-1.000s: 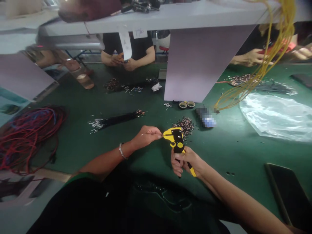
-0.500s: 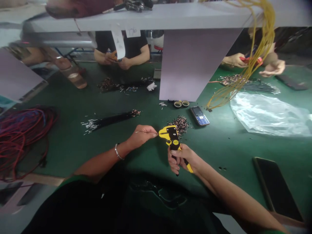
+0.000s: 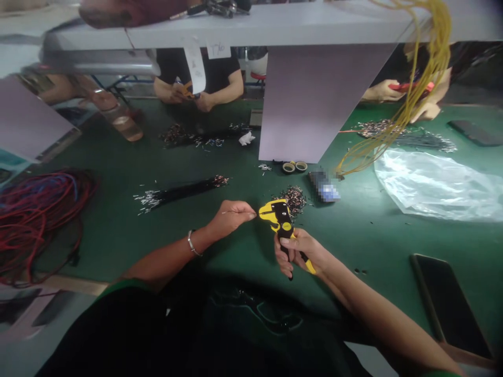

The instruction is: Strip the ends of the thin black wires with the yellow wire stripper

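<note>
My right hand [image 3: 297, 252] is shut around the handles of a yellow and black automatic wire stripper [image 3: 280, 218], with its jaws pointing left. My left hand [image 3: 231, 219] pinches a thin wire [image 3: 231, 212], whose fine end sticks out to the left. These fingertips stop just short of the stripper's jaws, with a narrow gap between them. Behind the stripper lies a heap of short terminated wires [image 3: 294, 200] on the green mat [image 3: 243, 251].
A bundle of black wires with bare ends [image 3: 181, 192] lies left of my hands, beyond it a red and blue wire coil [image 3: 35, 220]. A keypad phone [image 3: 324, 186], tape rolls [image 3: 294, 167], a plastic sheet [image 3: 436, 186] and a smartphone [image 3: 448, 298] lie around. Co-workers' hands [image 3: 184, 91] work opposite.
My left hand has drawn slightly back from the stripper's jaws, leaving a small gap. The stripper stays in my right hand. The view has shifted a little.
</note>
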Tool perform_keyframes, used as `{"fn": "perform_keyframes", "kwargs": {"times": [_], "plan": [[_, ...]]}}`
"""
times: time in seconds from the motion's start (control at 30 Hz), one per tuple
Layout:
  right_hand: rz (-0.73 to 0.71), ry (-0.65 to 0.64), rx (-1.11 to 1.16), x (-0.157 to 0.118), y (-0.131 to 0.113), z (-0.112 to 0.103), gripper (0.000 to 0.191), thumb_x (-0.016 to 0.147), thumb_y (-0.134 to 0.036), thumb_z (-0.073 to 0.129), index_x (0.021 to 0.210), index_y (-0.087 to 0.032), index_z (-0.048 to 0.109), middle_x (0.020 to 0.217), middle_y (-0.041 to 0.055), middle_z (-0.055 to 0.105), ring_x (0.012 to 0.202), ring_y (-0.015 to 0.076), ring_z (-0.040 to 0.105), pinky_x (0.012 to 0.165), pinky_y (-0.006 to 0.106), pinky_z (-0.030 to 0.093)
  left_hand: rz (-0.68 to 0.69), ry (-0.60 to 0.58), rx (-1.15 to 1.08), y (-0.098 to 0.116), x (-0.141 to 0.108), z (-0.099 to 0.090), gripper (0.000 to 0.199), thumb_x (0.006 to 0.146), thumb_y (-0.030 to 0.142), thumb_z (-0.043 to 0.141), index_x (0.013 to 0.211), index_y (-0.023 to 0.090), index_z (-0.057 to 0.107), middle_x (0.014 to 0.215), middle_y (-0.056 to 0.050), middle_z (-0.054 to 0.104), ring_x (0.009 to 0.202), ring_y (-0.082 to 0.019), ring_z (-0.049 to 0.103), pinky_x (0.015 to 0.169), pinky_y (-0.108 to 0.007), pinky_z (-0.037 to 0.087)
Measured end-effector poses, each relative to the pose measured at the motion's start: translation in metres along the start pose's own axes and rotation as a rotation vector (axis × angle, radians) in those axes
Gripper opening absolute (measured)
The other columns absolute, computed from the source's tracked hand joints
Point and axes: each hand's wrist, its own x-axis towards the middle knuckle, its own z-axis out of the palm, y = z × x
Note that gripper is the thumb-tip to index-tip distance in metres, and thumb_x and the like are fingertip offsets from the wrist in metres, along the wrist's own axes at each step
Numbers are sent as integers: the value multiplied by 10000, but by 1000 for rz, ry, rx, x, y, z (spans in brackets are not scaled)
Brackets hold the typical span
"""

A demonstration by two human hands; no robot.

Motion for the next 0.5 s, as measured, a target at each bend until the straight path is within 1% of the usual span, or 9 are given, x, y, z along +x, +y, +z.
{"fn": "perform_keyframes", "kwargs": {"times": [0.23, 0.4, 0.5], "plan": [[39, -13, 23, -1, -2, -3, 193, 834, -290, 646, 789, -119, 568, 581, -8, 581, 431, 118, 535, 390, 272, 494, -6, -8, -6, -2, 2, -1, 117, 709, 239, 647, 698, 136, 703, 502, 43, 508, 480, -65, 386, 480, -209, 307], [25, 0, 46, -1, -3, -4, 204, 821, -310, 657, 800, -124, 576, 581, -7, 589, 430, 119, 532, 392, 273, 487, -17, 6, -27, -5, -1, 3, 132, 732, 254, 644, 686, 138, 689, 488, 54, 466, 466, -58, 355, 467, -203, 292], [24, -1, 56, 1, -2, -4, 211, 819, -319, 658, 806, -125, 578, 586, -2, 593, 429, 123, 531, 392, 278, 483, -19, 20, -12, -4, -2, 4, 129, 732, 253, 646, 692, 140, 694, 484, 51, 473, 469, -63, 369, 467, -203, 294]]}}
